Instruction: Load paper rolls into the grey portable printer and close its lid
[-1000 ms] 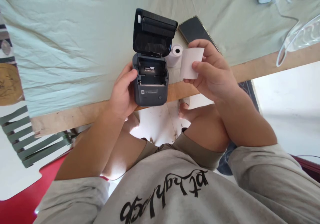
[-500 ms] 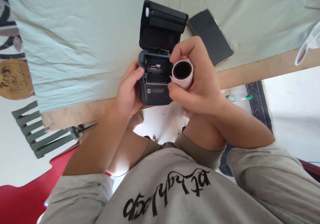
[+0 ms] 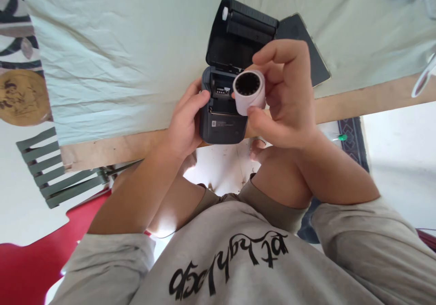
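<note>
Cropped: pale green cloth. Over its edge, open-lidded dark printer in left hand: thumb on rim, other fingertips hidden. Beyond right hand, half-covered phone. Pinched there by thumb and partly hidden fingers, white roll, masking part of the printer's bay. Inside, label too small to read.

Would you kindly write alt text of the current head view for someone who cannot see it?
The left hand holds a boxy, dark grey plastic printer, its black lid open, while the right hand holds a white cylindrical roll that hides part of the printer's compartment. A flat, dark rectangular device lies partly hidden behind that hand on pale green cloth.
</note>
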A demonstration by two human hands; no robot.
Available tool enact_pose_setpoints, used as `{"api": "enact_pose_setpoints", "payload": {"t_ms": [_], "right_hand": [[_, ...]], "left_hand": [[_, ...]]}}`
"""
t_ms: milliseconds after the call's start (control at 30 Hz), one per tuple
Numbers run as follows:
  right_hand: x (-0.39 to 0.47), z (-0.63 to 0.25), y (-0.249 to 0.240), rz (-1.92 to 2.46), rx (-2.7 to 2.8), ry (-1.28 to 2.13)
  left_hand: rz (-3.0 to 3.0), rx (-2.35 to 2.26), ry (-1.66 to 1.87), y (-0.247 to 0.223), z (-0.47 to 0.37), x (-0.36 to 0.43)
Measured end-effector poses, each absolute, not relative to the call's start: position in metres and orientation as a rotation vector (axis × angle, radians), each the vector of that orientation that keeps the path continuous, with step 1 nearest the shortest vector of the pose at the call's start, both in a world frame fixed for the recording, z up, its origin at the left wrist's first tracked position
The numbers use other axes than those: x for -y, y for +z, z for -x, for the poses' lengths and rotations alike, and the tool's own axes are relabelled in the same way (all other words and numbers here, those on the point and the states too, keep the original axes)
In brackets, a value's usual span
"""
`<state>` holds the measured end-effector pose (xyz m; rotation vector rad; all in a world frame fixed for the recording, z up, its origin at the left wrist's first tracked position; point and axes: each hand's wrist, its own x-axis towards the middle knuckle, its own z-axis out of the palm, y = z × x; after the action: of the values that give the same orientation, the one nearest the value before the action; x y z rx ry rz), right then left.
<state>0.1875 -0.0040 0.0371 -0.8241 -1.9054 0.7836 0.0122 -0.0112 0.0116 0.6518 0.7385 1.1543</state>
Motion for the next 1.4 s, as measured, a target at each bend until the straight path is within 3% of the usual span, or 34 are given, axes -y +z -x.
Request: {"api": "enact_pose_setpoints", "payload": {"t_ms": [433, 700, 967, 1133, 1400], "right_hand": [[-0.007, -0.185, 0.025, 1.115, 2.127, 0.28], [-0.002, -0.184, 0.03, 0.967, 2.175, 0.098], [0.005, -0.194, 0.036, 0.763, 2.257, 0.294], [-0.011, -0.206, 0.03, 0.999, 1.889, 0.212], [-0.014, -0.208, 0.028, 0.923, 1.998, 0.452]], "left_hand": [[-0.68, -0.805, 1.151, 0.013, -0.014, 0.011], [-0.717, -0.797, 1.158, 0.015, -0.015, 0.013], [-0.859, -0.883, 1.086, 0.008, -0.009, 0.015], [-0.887, -0.91, 1.033, 0.011, -0.008, 0.015], [-0.822, -0.972, 1.063, 0.018, -0.012, 0.019]]}}
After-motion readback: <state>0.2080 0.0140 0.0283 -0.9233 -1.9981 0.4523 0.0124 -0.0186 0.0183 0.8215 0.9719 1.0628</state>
